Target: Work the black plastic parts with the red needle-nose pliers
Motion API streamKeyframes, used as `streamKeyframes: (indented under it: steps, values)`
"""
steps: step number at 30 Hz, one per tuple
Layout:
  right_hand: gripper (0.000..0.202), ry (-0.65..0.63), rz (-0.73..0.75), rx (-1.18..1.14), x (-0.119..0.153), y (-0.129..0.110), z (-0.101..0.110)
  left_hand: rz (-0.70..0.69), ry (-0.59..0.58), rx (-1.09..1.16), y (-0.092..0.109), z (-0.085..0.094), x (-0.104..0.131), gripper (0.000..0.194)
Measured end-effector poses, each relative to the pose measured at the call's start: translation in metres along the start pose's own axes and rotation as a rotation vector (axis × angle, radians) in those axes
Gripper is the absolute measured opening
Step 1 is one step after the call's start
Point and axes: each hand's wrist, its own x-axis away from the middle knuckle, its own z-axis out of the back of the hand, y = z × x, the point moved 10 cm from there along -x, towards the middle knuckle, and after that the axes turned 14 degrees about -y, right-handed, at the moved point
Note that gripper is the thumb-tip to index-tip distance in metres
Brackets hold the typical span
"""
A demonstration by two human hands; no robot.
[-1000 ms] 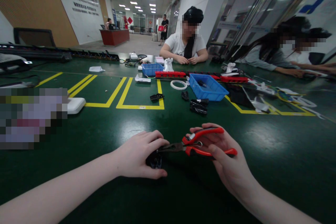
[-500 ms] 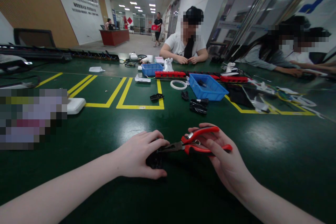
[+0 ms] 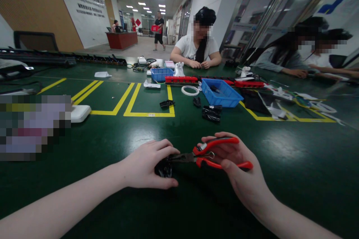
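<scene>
Near the middle of the green table (image 3: 112,138), my left hand (image 3: 153,164) is closed around a shiny black piece (image 3: 165,170), which it partly covers. Red-handled pliers (image 3: 215,143) lie across my right hand (image 3: 241,168), with the thumb by the lower handle and the fingers behind the upper one. The handles are spread apart. The pliers' nose points left and reaches the top of the black piece, beside my left fingertips; its very tip is hidden there.
Beyond my hands lie black wrapped pieces (image 3: 212,113), a tape roll (image 3: 190,90), a blue bin (image 3: 221,95) and red strips (image 3: 181,79). A white box (image 3: 80,114) sits left. A person (image 3: 200,43) sits opposite; others sit at the right.
The pliers' handles have spread a little wider, and my right fingers have opened with them. My left hand has barely moved. In the background, a walking person has moved left.
</scene>
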Motion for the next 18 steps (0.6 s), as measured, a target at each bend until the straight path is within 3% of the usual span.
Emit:
streamKeyframes:
  steps: [10, 18]
  values:
    - [0.039, 0.177, -0.124, -0.036, -0.002, 0.008, 0.015, -0.004, 0.001, 0.020, -0.001, 0.000, -0.001, 0.055]
    - [0.044, 0.179, -0.148, -0.061, -0.002, 0.011, 0.015, 0.017, -0.019, 0.092, -0.003, 0.002, 0.001, 0.050]
